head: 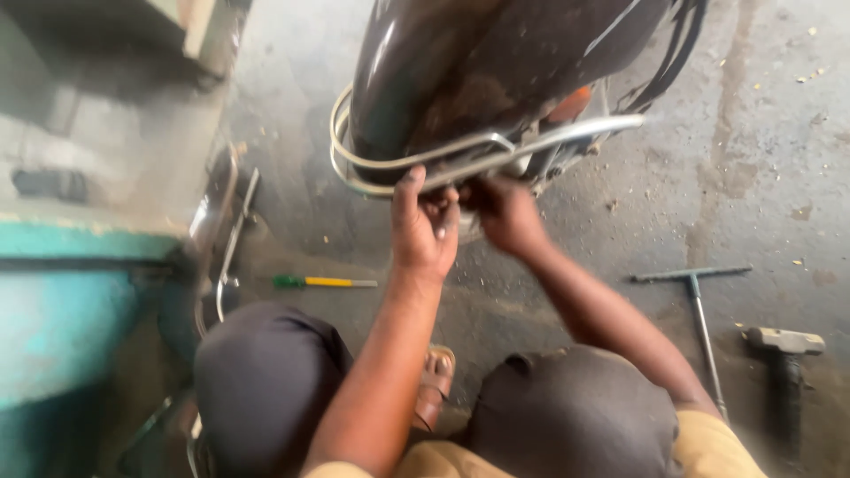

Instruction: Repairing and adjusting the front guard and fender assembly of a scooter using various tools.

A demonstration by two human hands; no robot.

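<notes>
A dark scooter body (478,71) fills the top middle, with a chrome guard rail (416,168) curving around its lower edge. My left hand (423,230) reaches up under the rail, thumb on the chrome bar and fingers curled around something small that I cannot make out. Just to its right, my right hand (505,212) is closed under the same rail near the bracket, and what it grips is hidden. My knees in dark trousers sit at the bottom.
A green-handled screwdriver (323,282) lies on the concrete at left. A T-handle wrench (699,305) and a hammer (784,358) lie at right. A teal painted block (62,319) and loose chrome rails (226,239) stand along the left side.
</notes>
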